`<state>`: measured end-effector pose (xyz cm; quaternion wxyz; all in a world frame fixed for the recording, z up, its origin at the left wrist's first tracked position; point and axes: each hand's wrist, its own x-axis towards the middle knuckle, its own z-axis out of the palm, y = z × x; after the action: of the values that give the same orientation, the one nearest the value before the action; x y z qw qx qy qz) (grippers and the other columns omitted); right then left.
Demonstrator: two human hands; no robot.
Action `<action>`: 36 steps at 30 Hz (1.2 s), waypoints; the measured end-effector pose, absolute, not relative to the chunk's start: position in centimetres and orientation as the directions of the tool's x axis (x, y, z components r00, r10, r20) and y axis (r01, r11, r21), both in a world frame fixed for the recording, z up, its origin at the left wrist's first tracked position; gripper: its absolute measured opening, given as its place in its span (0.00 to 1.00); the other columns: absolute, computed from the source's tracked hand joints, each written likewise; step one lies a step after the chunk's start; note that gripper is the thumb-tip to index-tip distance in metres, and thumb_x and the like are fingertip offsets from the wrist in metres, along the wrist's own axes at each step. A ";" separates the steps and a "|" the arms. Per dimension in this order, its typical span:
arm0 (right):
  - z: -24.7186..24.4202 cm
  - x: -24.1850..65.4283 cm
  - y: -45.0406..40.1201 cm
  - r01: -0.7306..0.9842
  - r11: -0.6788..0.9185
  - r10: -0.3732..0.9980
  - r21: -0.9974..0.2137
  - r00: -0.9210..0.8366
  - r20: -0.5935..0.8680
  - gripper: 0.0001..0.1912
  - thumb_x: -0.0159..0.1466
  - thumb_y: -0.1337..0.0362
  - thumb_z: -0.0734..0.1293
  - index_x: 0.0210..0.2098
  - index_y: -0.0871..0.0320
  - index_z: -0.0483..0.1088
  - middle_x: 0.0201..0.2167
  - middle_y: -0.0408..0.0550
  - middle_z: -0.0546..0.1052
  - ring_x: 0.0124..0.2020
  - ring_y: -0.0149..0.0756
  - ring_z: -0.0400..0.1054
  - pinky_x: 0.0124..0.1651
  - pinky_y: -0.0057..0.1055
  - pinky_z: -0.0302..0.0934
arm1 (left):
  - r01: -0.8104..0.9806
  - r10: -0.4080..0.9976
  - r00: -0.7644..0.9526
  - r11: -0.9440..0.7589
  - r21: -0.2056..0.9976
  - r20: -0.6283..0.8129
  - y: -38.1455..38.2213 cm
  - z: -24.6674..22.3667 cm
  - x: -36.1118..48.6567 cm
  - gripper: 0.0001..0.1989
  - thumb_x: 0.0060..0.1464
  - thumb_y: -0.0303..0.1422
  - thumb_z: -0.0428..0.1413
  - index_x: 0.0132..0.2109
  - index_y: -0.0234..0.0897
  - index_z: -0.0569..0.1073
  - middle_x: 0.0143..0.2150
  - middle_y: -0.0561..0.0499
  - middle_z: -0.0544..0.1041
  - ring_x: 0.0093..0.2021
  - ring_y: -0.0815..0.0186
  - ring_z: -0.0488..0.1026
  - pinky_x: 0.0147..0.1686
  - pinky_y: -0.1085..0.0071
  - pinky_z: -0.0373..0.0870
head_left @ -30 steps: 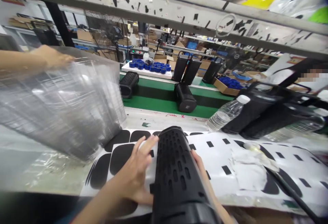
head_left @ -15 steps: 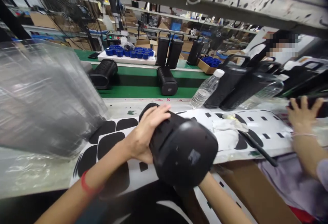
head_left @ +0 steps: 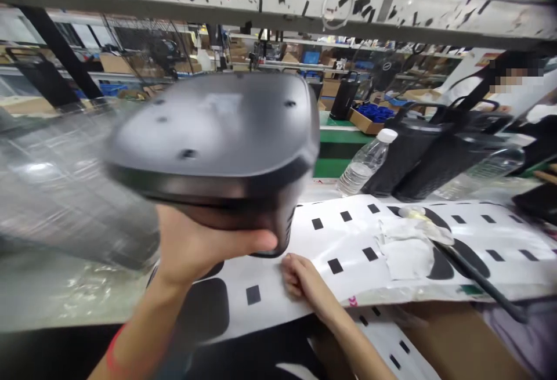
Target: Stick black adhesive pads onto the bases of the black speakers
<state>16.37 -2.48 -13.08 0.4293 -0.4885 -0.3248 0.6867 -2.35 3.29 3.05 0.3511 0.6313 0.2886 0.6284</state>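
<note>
- Clutter rings the bench: a clear plastic water bottle with a white cap (head_left: 365, 162) leans just beside two black cylindrical speaker bodies with carry handles (head_left: 429, 156), and a stack of clear plastic trays (head_left: 65, 194) fills the left side, blurred.
- White backing sheet printed with small black rectangles and large black oval pads (head_left: 369, 235) covers the bench top; a crumpled white cloth (head_left: 407, 246) lies on it, with a black rod-like tool (head_left: 478, 278) slanting across the sheet's right part.
- Grey metal rail flecked with black sticker scraps (head_left: 278, 3) runs across overhead.
- Large black plastic speaker body with a smooth rounded end panel (head_left: 217, 142) is lifted clear of the sheet, close to the camera, and blocks most of the green conveyor belt (head_left: 331, 151) behind it.
- Left hand (head_left: 195, 246) cups the speaker body from below, the thumb pressed along its lower edge; the forearm rises from the lower left.
- Right hand (head_left: 302, 278) rests on the backing sheet below the speaker, fingers curled loosely inward, gripping nothing that shows.
- Brown cardboard box (head_left: 369, 119) beyond the belt holds blue round caps.
</note>
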 end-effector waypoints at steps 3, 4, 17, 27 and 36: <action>-13.2 16.1 -2.8 -0.042 -0.336 0.939 -0.941 -0.088 -0.332 0.21 0.71 0.54 0.65 0.26 0.58 0.62 0.17 0.29 0.55 0.14 0.21 0.46 0.16 0.21 0.44 | -0.183 0.870 0.126 -0.452 0.873 0.477 3.7 2.5 -1.4 0.17 0.31 0.32 0.77 0.32 0.42 0.82 0.30 0.60 0.84 0.29 0.67 0.81 0.28 0.76 0.81; -13.0 16.0 -3.0 0.041 -0.298 0.952 -0.954 -0.065 -0.300 0.21 0.71 0.54 0.65 0.25 0.58 0.62 0.17 0.29 0.55 0.14 0.21 0.47 0.17 0.22 0.46 | -0.206 0.874 0.155 -0.427 0.881 0.460 4.1 2.3 -1.3 0.20 0.31 0.30 0.76 0.36 0.41 0.82 0.34 0.59 0.85 0.33 0.66 0.83 0.33 0.76 0.83; -13.5 2.0 -5.0 0.894 0.041 0.998 -0.446 -0.053 -0.015 0.20 0.62 0.74 0.71 0.54 0.61 0.71 0.52 0.57 0.76 0.52 0.50 0.72 0.51 0.50 0.70 | -0.138 0.883 0.128 -0.435 0.890 0.451 4.9 1.0 -1.6 0.51 0.29 0.35 0.77 0.60 0.35 0.62 0.61 0.39 0.72 0.62 0.48 0.70 0.64 0.51 0.67; -14.5 1.8 -5.5 0.970 0.055 0.996 -0.236 -0.036 0.085 0.22 0.61 0.72 0.73 0.54 0.62 0.70 0.52 0.56 0.74 0.48 0.46 0.72 0.43 0.41 0.72 | -0.163 0.842 0.160 -0.492 0.855 0.515 5.2 0.8 -0.5 0.53 0.30 0.35 0.77 0.61 0.38 0.58 0.61 0.45 0.71 0.62 0.57 0.70 0.64 0.60 0.67; -13.6 3.1 -6.3 0.884 0.222 0.971 -0.412 -0.159 0.181 0.09 0.68 0.75 0.63 0.47 0.65 0.70 0.51 0.61 0.74 0.51 0.50 0.73 0.48 0.48 0.74 | -0.206 0.834 0.173 -0.489 0.848 0.524 5.1 0.7 -0.4 0.48 0.33 0.34 0.76 0.59 0.35 0.61 0.59 0.46 0.70 0.62 0.56 0.69 0.64 0.59 0.67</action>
<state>3.08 -6.27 -13.56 0.2060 -0.6149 -0.7539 0.1052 -0.42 5.09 0.66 0.4388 0.6275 0.2505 0.5924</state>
